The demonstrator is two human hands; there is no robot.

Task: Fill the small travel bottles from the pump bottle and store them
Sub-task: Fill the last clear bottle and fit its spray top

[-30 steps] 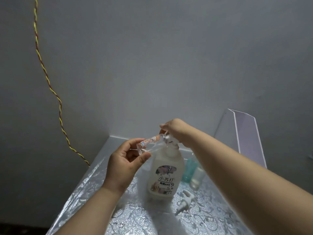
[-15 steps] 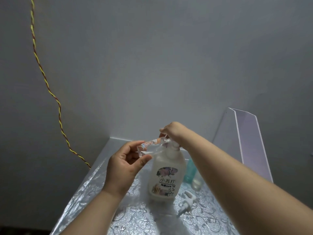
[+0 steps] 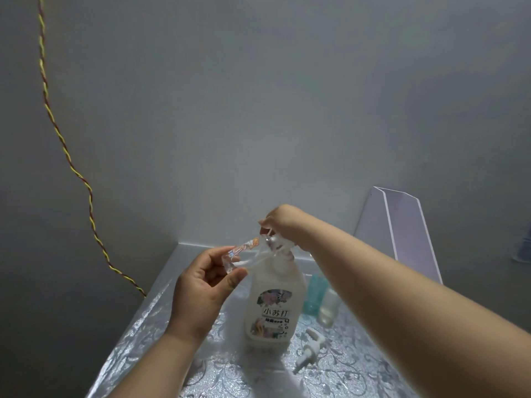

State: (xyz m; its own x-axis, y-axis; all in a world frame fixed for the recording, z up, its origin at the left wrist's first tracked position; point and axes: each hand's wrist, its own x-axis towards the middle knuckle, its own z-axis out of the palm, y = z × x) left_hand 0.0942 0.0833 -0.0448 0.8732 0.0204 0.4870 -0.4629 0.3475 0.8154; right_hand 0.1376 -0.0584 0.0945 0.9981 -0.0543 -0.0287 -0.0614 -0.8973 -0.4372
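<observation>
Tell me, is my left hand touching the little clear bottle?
Touching. The head view shows the left hand pinching the small clear bottle between thumb and fingertips, no gap visible, with the bottle tilted toward the nozzle of the pump bottle.

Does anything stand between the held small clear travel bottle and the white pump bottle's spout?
Nothing visible: the left hand holds the small clear travel bottle right at the spout of the white pump bottle.
</observation>
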